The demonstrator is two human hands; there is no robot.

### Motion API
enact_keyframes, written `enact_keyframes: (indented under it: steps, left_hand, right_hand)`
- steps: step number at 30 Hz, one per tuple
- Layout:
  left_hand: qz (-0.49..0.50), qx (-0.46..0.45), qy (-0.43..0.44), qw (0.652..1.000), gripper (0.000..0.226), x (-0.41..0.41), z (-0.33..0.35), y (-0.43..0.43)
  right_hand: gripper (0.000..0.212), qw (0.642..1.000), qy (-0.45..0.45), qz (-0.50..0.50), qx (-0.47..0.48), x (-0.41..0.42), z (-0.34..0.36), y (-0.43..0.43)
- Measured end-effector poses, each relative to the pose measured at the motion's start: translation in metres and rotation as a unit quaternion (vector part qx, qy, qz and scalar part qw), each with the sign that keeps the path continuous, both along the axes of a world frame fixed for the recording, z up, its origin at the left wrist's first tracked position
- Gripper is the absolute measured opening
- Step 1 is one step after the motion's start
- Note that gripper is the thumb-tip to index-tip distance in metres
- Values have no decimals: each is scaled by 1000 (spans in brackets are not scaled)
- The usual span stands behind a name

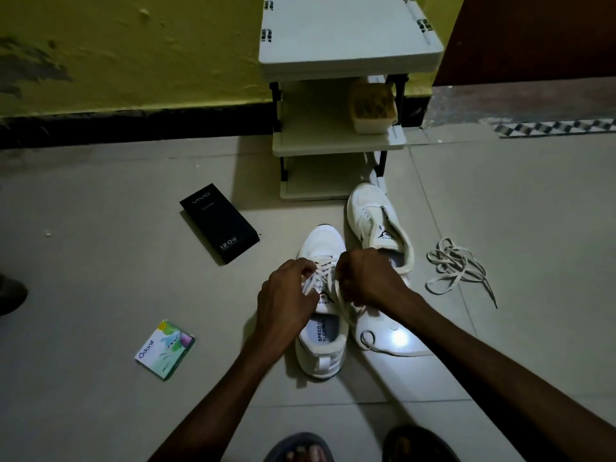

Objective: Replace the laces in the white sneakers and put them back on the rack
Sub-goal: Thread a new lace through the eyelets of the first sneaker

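Lacing near white sneaker [321, 345] on tiled floor [100, 261]: left hand [286, 295] pinches flat white lace [321, 273], right hand [363, 278] clenched round its other strand. Unlaced far white sneaker [373, 221] by white plastic rack [336, 143].

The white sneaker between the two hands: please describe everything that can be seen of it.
The white sneaker stands upright on the tiled floor, toe toward the rack. It looks like mesh and smooth synthetic, with dark trim at toe and heel, a heel loop, a black tongue logo and a printed insole. A white lace crosses its eyelets; the left hand pinches it, the right hand grips a strand.
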State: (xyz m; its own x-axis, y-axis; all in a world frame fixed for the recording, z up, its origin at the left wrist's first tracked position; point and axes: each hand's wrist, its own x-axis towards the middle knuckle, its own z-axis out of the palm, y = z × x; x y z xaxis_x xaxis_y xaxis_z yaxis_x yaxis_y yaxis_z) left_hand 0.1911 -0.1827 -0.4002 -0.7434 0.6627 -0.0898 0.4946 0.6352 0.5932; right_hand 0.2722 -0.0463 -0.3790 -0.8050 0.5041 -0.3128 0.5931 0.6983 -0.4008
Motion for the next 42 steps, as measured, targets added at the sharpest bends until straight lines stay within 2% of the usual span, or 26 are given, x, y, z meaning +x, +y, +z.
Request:
enact_keyframes:
  steps: [4, 10, 16, 19, 24, 29, 34, 39, 42]
  left_hand:
    - [-4, -2, 19, 1000, 39, 2, -2, 1]
    - [16, -18, 43, 999, 41, 7, -5, 2]
    - [41, -26, 62, 997, 43, 13, -3, 5]
    - [37, -31, 57, 997, 44, 13, -1, 5]
    - [-14, -44, 12, 999, 41, 8, -2, 0]
    - [-40, 91, -107, 989, 31, -3, 9, 9]
    - [-116, 84, -110, 983, 11, -14, 44, 31]
    - [-41, 213, -67, 974, 10, -30, 84, 46]
    - [-5, 274, -83, 958, 10, -38, 103, 50]
  right_hand:
    - [16, 999, -18, -20, 43, 0, -3, -4]
    - [19, 998, -58, 19, -4, 1, 0, 1]
    - [27, 995, -96, 6, 1, 3, 7, 2]
    - [25, 996, -82, -17, -29, 3, 7, 1]
    - [8, 988, -29, -85, -127, -3, 20, 8]
    - [15, 968, 92, -120, -201, -2, 56, 10]
    - [7, 966, 159, -76, -191, 2, 116, 8]
    - [3, 992, 105, -43, -57, 13, 129, 15]
    - [25, 999, 36, -7, -37, 22, 118, 18]
